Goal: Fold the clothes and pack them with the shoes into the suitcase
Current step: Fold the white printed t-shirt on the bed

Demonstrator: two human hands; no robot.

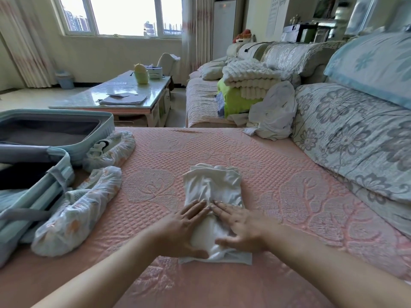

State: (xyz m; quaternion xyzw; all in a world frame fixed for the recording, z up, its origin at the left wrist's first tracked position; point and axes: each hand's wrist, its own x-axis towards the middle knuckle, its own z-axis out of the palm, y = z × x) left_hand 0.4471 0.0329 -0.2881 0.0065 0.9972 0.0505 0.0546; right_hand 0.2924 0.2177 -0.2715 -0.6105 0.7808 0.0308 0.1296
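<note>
The suitcase (104, 127) lies open at the left edge of the frame. The edge cuts off most of both halves, so only dark lining and some grey straps show. Just beside it, on the pink quilted cover (289, 196), lie two shoes in thin printed wraps. In the far shoe (111, 147) a lace and a dark opening show through the wrap. The near shoe (77, 214) is wrapped fully, and its shape is hard to make out.

The white garment (211, 185) is in the lower middle of the frame, folded into a narrow strip that runs away from you. Your hands hide its middle part, and the layers at its far end cannot be counted.

Your left hand (184, 227) and your right hand (242, 227) both lie flat on the garment, palms down. The fingers are straight and released and grasp nothing. The fingertips point inward and almost meet over the middle of the strip, and the thumbs spread toward its near end. Both bare forearms come in from the bottom corners, where the frame cuts them off.

Right of centre, higher in the frame, a loose heap of white clothes (271, 114) rests against a flowered cushion (355, 134). Which garments these are, you cannot tell. The table (124, 94) in the upper left carries papers and a yellow-green thing, which is blurred.
</note>
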